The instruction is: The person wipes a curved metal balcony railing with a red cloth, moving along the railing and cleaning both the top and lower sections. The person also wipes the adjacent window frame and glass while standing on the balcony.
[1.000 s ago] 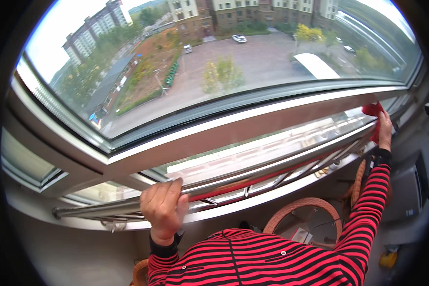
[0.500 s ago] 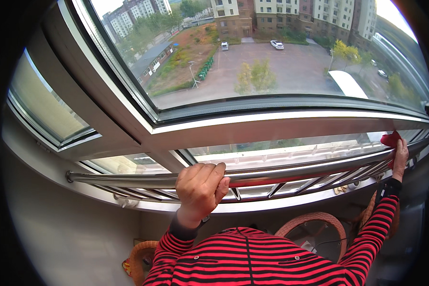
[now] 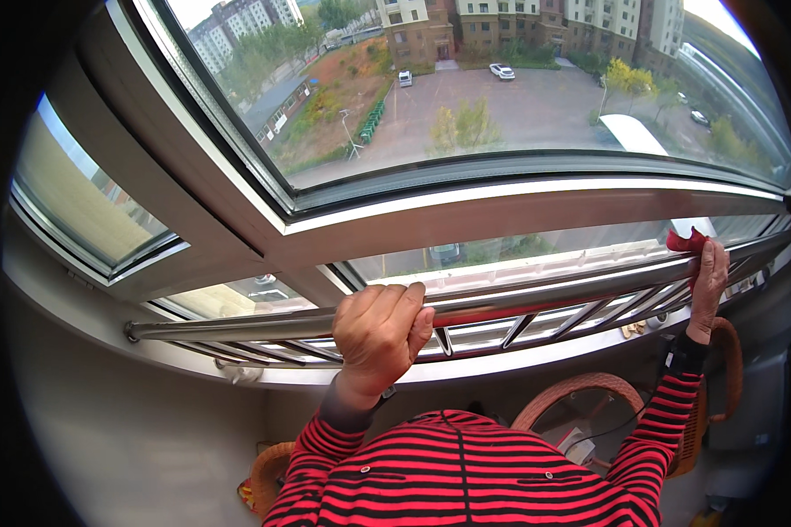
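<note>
A shiny metal railing runs across in front of the window, with slanted bars beneath its top tube. My left hand is closed over the top tube near the middle, fingers wrapped round it. Toward the right end, my right hand grips a red cloth against the same tube. Part of the cloth sticks up above the rail, and a strip hangs at the palm side. The fingertips of my right hand are partly hidden by the cloth and rail.
Behind the railing stands a large window with a metal frame; outside, far below, lie a parking lot and buildings. A white sill holds small objects at the right. Wicker chairs stand below, on both sides of me.
My right hand has slid left along the rail with the red cloth. My left hand stays on the tube. The whole view has shifted slightly.
</note>
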### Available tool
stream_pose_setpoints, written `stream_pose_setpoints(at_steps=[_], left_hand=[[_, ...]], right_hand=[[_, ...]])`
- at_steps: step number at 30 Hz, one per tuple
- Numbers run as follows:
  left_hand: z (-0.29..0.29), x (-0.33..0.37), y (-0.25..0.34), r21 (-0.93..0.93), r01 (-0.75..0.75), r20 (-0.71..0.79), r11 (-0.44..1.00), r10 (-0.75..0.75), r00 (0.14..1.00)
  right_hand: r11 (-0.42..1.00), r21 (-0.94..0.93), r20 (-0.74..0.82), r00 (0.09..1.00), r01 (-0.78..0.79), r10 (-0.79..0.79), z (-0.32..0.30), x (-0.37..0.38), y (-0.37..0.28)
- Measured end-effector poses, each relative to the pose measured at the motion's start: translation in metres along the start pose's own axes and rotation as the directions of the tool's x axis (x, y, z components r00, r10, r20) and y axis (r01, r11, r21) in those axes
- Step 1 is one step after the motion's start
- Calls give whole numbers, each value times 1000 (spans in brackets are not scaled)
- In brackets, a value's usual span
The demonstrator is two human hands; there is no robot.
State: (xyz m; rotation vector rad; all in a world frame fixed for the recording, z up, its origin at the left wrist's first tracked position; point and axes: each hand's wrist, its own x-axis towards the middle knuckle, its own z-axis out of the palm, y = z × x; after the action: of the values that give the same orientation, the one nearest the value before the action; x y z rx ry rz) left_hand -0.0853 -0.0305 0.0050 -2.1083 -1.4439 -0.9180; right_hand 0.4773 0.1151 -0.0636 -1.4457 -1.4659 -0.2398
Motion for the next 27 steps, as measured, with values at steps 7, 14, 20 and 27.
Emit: stream_pose_setpoints(at_steps=[7, 14, 20, 27], left_hand=[[1, -1, -2, 10, -4, 4, 1000, 4, 1000], [0, 0, -1, 6, 2, 7, 1000, -2, 1000], [0, 0, -1, 7, 5, 11, 1000, -5, 1000], [0, 0, 0, 9, 14, 20, 1000, -14, 1000]], right_hand=[[974, -80, 1, 977, 214, -215, 17, -36, -116], [948, -45, 15, 950, 314, -313, 32, -57, -198], [927, 20, 16, 927, 374, -374, 44, -72, -245], [898, 112, 138, 888, 426, -439, 58, -93, -304]])
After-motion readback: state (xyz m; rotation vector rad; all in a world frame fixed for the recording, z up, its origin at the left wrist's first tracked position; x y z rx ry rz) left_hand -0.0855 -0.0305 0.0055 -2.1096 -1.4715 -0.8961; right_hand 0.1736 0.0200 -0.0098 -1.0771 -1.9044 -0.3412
